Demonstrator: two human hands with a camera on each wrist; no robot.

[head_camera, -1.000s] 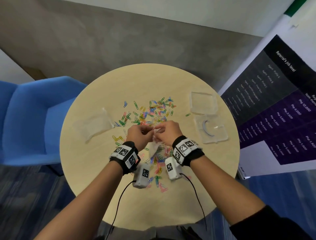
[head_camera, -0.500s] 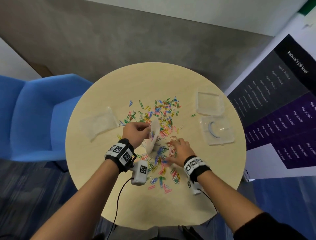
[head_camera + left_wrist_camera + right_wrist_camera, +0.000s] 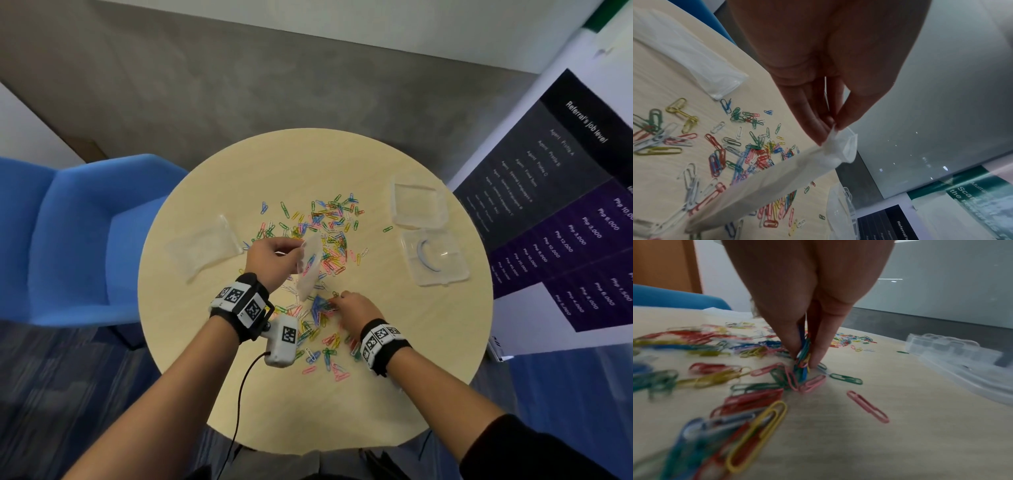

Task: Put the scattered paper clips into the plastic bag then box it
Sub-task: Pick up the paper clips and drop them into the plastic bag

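Colourful paper clips (image 3: 329,233) (image 3: 748,146) lie scattered over the middle of the round wooden table (image 3: 308,404). My left hand (image 3: 274,257) (image 3: 830,126) pinches the top edge of a small clear plastic bag (image 3: 310,267) (image 3: 777,177), which hangs down to the table above the clips. My right hand (image 3: 342,303) (image 3: 804,360) is down on the table near the front, its fingertips pinching a bunch of paper clips (image 3: 803,356) (image 3: 322,305). A clear plastic box (image 3: 433,257) (image 3: 966,360) lies at the right with its lid (image 3: 418,205) behind it.
A second clear plastic bag (image 3: 205,246) (image 3: 684,53) lies flat on the left of the table. A blue armchair (image 3: 68,233) stands left of the table. A dark printed banner (image 3: 565,212) leans at the right. Cables hang from my wrists over the table's near edge.
My hands parted: the left kept the bag and lifted it left, the right dropped to the near clips and closed its fingers on a bunch.
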